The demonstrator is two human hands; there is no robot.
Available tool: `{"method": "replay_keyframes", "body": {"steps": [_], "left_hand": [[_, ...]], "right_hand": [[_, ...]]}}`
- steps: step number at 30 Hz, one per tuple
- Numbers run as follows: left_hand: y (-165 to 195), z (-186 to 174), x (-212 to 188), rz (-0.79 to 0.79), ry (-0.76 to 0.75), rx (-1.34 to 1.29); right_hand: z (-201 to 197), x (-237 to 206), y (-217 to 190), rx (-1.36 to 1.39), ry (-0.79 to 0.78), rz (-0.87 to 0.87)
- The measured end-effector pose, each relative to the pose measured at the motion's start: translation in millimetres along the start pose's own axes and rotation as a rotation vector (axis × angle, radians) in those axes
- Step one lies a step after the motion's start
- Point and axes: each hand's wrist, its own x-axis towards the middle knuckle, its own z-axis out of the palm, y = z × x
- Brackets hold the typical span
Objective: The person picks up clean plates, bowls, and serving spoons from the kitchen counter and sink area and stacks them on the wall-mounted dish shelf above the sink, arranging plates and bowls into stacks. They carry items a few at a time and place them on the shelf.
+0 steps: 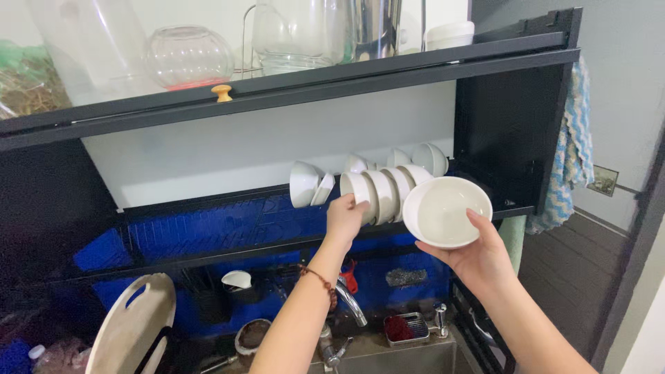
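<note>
- Kitchen wall with a black dish rack point(208, 208) above a sink point(409, 357).
- Right hand point(478, 260), fingers clamped on a white bowl point(447, 211), just right of the rack's bowl row point(384, 190).
- Left hand point(344, 218), fingers curled together, touches that row's front bowl.

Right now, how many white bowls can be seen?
About 10: one in the right hand, nine on the rack, two at left, four in the row the left hand touches, three behind. More may be hidden.
</note>
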Motion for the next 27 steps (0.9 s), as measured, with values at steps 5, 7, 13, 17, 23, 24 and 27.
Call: {"method": "replay_keyframes", "body": {"steps": [5,7,13,17,23,24,27], "left_hand": [[-15,-5,16,-0.041,0.099,-0.302],[-14,-16,17,-0.078,0.105,-0.727],[26,-76,-32,0.057,0.058,-1.051],[38,-113,-118,0.065,0.058,-1.027],[3,-145,-287,-0.129,0.353,-1.011],[-6,-156,-311,-0.127,0.393,-1.003],[-24,-192,-390,-0.201,0.691,-0.909]], "right_hand": [[-8,-9,1,0.01,0.034,0.011],[-12,-15,0,0.007,0.002,-0.023],[-26,-30,8,-0.008,0.056,0.054],[-43,-27,37,-0.114,-0.05,0.2],[-67,7,131,-0.017,-0.411,0.521],[-66,14,156,-0.036,-0.432,0.588],[-59,17,250,0.024,-0.571,0.73]]}}
